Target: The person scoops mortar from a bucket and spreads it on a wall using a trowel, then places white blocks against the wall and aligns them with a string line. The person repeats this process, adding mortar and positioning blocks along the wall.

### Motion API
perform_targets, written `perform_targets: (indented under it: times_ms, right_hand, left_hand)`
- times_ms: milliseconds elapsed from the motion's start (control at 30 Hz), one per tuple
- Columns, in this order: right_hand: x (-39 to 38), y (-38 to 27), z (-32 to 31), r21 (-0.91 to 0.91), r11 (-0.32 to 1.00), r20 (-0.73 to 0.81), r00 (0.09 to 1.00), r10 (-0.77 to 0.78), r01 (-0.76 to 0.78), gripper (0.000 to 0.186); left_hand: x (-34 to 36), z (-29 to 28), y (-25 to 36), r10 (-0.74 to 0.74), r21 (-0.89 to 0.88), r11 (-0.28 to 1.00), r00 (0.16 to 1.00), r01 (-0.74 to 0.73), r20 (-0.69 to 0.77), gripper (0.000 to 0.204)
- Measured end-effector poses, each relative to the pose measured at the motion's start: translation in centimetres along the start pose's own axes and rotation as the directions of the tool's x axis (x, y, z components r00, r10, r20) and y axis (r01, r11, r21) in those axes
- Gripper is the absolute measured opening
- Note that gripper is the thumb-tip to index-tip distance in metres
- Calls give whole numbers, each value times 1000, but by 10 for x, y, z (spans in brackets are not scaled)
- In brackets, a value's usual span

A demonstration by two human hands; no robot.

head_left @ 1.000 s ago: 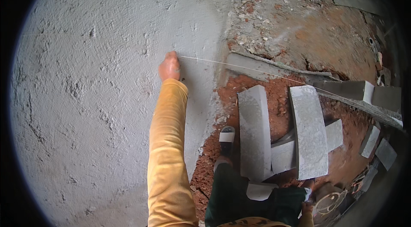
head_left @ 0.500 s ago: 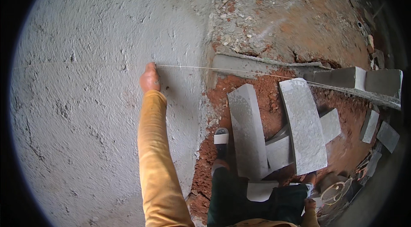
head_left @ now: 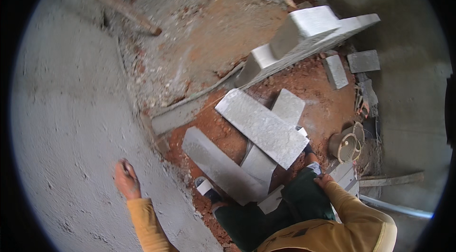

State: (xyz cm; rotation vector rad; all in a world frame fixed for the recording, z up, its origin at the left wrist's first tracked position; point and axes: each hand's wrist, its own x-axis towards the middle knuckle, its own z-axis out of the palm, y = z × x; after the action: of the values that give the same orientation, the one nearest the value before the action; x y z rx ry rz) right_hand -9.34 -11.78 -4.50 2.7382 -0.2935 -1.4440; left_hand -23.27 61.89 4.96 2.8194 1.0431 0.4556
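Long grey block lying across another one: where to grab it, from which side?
Probably by both ends of the top block, from above: it is long and crosses another block, so both ends jut past that support.

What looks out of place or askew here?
The loose grey masonry blocks look jumbled: near the rough grey wall, one long block lies crosswise over another above the red soil, unlike the blocks standing in line beyond. It may just be building clutter.
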Motion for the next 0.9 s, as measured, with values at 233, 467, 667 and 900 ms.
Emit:
perform_targets:
  times_ms: [233, 467, 667, 900]
  right_hand:
    - [-13, 0, -47, 214, 976, -27, 999, -45, 50, 42]
    - [0, 77, -26, 531, 847, -140, 989, 40, 41, 38]
    - [-11, 139, 3, 660, 740, -74, 968, 238, -132, 36]
    - [-41, 159, 42, 733, 652, -15, 953, 302, -195, 39]
  left_hand:
    - [53, -47, 252, 415, -291, 858, 905, -424, -95, 20]
    - [155, -16, 493, 615, -409, 628, 744, -662, -260, 11]
    - [192, 35, 565, 663, -236, 656, 697, -716, -272, 9]
    - [193, 47, 566, 646, -215, 690, 722, -691, -248, 27]
